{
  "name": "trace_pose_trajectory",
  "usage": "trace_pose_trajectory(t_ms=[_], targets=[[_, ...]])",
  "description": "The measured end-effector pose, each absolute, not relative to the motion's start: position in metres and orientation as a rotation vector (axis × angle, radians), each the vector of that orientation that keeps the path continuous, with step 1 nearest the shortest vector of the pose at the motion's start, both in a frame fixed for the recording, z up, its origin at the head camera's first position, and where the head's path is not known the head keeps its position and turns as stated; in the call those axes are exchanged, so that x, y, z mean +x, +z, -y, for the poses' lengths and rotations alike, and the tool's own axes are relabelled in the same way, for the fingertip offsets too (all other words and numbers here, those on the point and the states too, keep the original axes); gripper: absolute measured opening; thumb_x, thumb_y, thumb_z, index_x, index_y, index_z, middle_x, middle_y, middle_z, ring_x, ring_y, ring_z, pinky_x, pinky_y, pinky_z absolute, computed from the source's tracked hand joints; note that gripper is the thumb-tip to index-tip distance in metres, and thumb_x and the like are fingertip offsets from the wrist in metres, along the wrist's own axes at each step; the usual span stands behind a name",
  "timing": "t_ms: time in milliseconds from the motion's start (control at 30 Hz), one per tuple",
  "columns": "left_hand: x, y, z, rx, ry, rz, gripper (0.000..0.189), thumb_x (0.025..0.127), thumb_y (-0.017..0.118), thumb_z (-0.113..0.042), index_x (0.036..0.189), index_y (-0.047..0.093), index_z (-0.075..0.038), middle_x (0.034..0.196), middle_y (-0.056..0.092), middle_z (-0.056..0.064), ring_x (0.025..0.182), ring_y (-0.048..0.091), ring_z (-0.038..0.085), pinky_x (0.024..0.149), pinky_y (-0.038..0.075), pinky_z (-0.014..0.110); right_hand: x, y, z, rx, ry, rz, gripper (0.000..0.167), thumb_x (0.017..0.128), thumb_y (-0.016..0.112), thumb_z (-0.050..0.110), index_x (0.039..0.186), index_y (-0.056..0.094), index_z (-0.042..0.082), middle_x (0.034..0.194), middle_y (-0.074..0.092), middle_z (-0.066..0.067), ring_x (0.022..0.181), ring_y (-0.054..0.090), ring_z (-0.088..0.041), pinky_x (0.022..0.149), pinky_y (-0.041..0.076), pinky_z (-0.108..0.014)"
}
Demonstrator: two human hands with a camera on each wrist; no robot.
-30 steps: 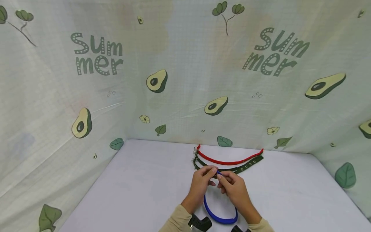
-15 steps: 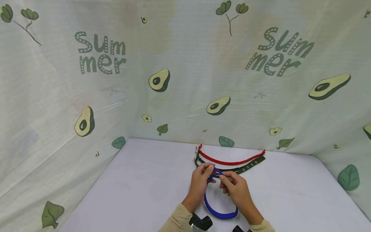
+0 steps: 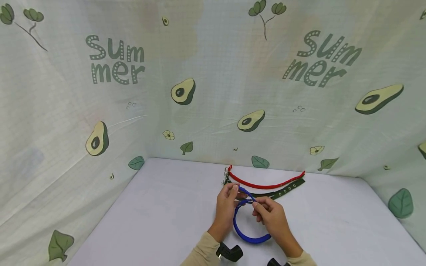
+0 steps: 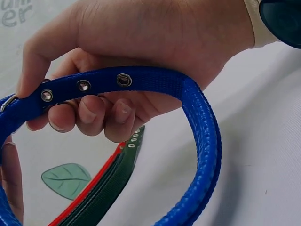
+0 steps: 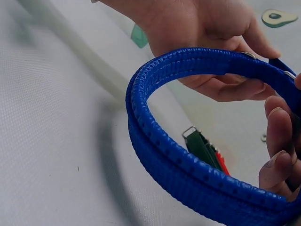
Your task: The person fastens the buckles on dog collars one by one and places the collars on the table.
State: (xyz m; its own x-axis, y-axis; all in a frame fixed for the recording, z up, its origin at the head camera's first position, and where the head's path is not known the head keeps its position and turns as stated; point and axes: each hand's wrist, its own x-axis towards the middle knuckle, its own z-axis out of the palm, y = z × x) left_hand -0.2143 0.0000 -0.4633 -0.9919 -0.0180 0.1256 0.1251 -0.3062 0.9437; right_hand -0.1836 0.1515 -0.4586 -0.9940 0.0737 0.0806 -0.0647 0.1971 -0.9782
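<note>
A pale cloth backdrop point(image 3: 206, 55) printed with avocados, leaves and the word "summer" stands behind and beside a white tabletop point(image 3: 159, 214). Compared with half a second ago, the left hand point(image 3: 224, 212) has shifted up and outward, away from the right hand point(image 3: 274, 220), which sits in almost the same place. A longer stretch of the blue woven-webbing collar with metal eyelets point(image 3: 253, 241) now shows between the two sets of fingertips, and the lower curve of its loop has risen slightly. The collar is held up in front of the person, between both hands.

The left hand pinches the band at its far side, its other fingers curled beneath the eyelet stretch; a silver metal piece point(image 4: 9, 102) lies just beside its fingertip. The right hand pinches the band where its strands meet, though its exact fingertip contact is partly hidden.

Beyond the hands lie a thin red strap point(image 3: 266, 187) and a dark green strap with eyelets point(image 3: 288, 188), side by side.
</note>
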Motion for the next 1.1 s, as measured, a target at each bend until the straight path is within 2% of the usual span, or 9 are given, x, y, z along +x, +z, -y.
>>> trace_pose_trajectory(t_ms=[133, 333, 467, 567, 633, 767, 967, 1100], targets=[[-0.215, -0.465, -0.001, -0.152, -2.470, 1.781, 0.034, 0.106, 0.052, -0.031, 0.123, 0.059, -0.002, 0.103, 0.068, 0.010, 0.104, 0.064, 0.042, 0.085, 0.053, 0.045, -0.183, -0.459, -0.152, 0.006, 1.919, 2.337, 0.015, 0.097, 0.067, 0.014, 0.104, 0.067, 0.001, 0.077, 0.066, -0.011, 0.061, 0.060, -0.021, 0.055, 0.052, -0.032], [-0.216, -0.466, -0.001, -0.184, -2.536, 1.745, 0.033, 0.104, 0.055, -0.031, 0.122, 0.059, -0.002, 0.103, 0.068, 0.011, 0.106, 0.061, 0.047, 0.079, 0.055, 0.039, -0.183, -0.460, -0.153, 0.050, 1.896, 2.293, 0.014, 0.097, 0.066, 0.010, 0.105, 0.067, -0.001, 0.077, 0.066, -0.010, 0.060, 0.059, -0.019, 0.053, 0.051, -0.030], [-0.217, -0.466, 0.001, -0.321, -2.565, 1.899, 0.034, 0.100, 0.064, -0.025, 0.122, 0.062, 0.000, 0.106, 0.069, 0.009, 0.103, 0.064, 0.035, 0.076, 0.056, 0.033, -0.182, -0.462, -0.153, 0.066, 1.866, 2.234, 0.011, 0.095, 0.067, 0.005, 0.103, 0.066, -0.003, 0.075, 0.066, -0.009, 0.059, 0.059, -0.017, 0.052, 0.051, -0.027], [-0.216, -0.466, 0.002, -0.451, -2.474, 2.101, 0.031, 0.096, 0.069, -0.022, 0.120, 0.067, -0.002, 0.108, 0.069, 0.004, 0.097, 0.065, 0.020, 0.075, 0.054, 0.029, -0.182, -0.463, -0.154, 0.066, 1.852, 2.185, 0.010, 0.094, 0.068, 0.003, 0.102, 0.067, -0.002, 0.076, 0.067, -0.010, 0.059, 0.059, -0.017, 0.053, 0.052, -0.028], [-0.215, -0.466, 0.001, -0.503, -2.408, 2.189, 0.029, 0.094, 0.071, -0.022, 0.117, 0.070, -0.004, 0.106, 0.070, 0.002, 0.092, 0.064, 0.014, 0.073, 0.053, 0.027, -0.183, -0.465, -0.154, 0.059, 1.841, 2.159, 0.011, 0.094, 0.068, 0.003, 0.103, 0.068, -0.002, 0.077, 0.067, -0.011, 0.060, 0.060, -0.017, 0.054, 0.053, -0.028], [-0.215, -0.467, 0.000, -0.496, -2.349, 2.263, 0.025, 0.094, 0.072, -0.024, 0.113, 0.074, -0.008, 0.101, 0.070, -0.001, 0.086, 0.063, 0.012, 0.069, 0.049, 0.025, -0.185, -0.467, -0.155, 0.036, 1.824, 2.132, 0.013, 0.094, 0.069, 0.003, 0.106, 0.069, -0.002, 0.083, 0.067, -0.015, 0.063, 0.061, -0.019, 0.057, 0.053, -0.028], [-0.213, -0.470, -0.005, -0.463, -2.302, 2.265, 0.024, 0.097, 0.068, -0.024, 0.111, 0.073, -0.006, 0.095, 0.070, 0.006, 0.081, 0.062, 0.010, 0.066, 0.047, 0.022, -0.186, -0.466, -0.155, 0.007, 1.813, 2.068, 0.011, 0.094, 0.068, 0.001, 0.104, 0.070, -0.002, 0.090, 0.069, -0.016, 0.073, 0.065, -0.028, 0.063, 0.053, -0.026], [-0.210, -0.470, -0.009, -0.441, -2.309, 2.242, 0.025, 0.099, 0.066, -0.025, 0.112, 0.071, -0.005, 0.092, 0.067, 0.009, 0.079, 0.059, 0.010, 0.065, 0.046, 0.022, -0.186, -0.467, -0.154, 0.003, 1.750, 2.052, 0.014, 0.095, 0.065, 0.000, 0.108, 0.069, -0.001, 0.100, 0.073, -0.012, 0.084, 0.067, -0.019, 0.068, 0.055, -0.024]])
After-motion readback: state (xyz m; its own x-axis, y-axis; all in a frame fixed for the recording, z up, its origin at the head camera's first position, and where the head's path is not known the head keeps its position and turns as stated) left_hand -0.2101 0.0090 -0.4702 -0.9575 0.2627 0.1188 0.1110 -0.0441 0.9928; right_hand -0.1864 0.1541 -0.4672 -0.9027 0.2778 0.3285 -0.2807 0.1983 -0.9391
